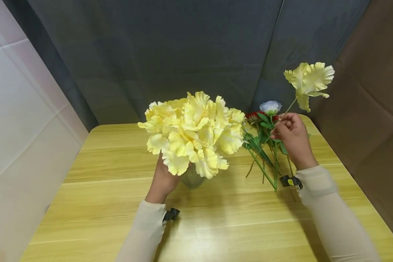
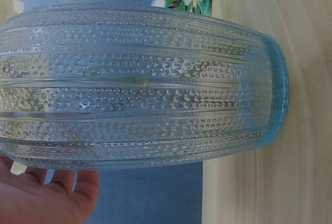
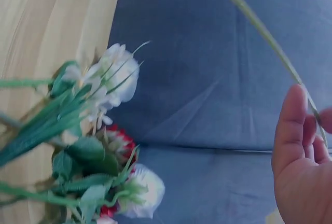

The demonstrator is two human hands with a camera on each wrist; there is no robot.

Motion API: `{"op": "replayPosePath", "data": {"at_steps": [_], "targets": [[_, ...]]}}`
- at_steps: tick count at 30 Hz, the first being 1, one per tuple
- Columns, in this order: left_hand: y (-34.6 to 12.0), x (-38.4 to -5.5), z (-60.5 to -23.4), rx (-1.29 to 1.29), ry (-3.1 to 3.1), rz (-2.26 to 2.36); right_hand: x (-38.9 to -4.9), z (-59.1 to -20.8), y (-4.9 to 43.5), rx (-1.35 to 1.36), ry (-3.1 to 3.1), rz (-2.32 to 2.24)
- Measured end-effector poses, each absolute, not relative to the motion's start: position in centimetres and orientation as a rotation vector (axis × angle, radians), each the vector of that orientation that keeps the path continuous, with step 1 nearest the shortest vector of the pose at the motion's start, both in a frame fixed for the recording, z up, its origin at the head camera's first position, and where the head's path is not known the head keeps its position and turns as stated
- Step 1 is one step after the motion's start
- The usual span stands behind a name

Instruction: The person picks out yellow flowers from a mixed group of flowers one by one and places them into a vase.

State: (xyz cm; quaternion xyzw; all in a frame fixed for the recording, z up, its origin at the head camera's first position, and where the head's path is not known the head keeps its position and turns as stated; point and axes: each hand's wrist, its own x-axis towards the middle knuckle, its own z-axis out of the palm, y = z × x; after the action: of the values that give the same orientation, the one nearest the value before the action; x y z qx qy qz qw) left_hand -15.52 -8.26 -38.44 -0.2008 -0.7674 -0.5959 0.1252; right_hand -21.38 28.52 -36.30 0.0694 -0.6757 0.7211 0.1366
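Observation:
A ribbed, dimpled clear glass vase (image 2: 140, 89) stands on the table beneath a full bunch of ruffled yellow flowers (image 1: 196, 134). The fingers of my left hand (image 1: 165, 182) wrap the side of the vase near its upper part, as the left wrist view shows; the blooms hide most of this hand from above. Off to the right, my right hand (image 1: 294, 140) pinches the thin green stem (image 3: 270, 40) of a single yellow flower (image 1: 311, 80) between thumb and fingers. Its bloom points up, above the hand and apart from the bunch.
Loose flowers lie at the back right of the wooden table (image 1: 118, 203): a pale bluish-white rose (image 1: 270, 107), red blooms (image 3: 119, 143), small white blossoms (image 3: 98, 99) and green stems (image 1: 265, 174). A dark grey curtain (image 1: 170, 54) hangs behind, a brown one (image 1: 373, 94) at right.

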Motion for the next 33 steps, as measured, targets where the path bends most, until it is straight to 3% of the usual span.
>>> {"op": "replayPosePath", "data": {"at_steps": [9,33], "targets": [[-8.3,-15.6,-38.7,-0.615,-2.211,-1.825,-20.2,-35.3,26.3,0.136,-1.710,2.103],[-8.3,-15.6,-38.6,-0.629,-2.226,-1.723,-16.6,-31.1,22.0,0.324,-0.796,2.176]]}}
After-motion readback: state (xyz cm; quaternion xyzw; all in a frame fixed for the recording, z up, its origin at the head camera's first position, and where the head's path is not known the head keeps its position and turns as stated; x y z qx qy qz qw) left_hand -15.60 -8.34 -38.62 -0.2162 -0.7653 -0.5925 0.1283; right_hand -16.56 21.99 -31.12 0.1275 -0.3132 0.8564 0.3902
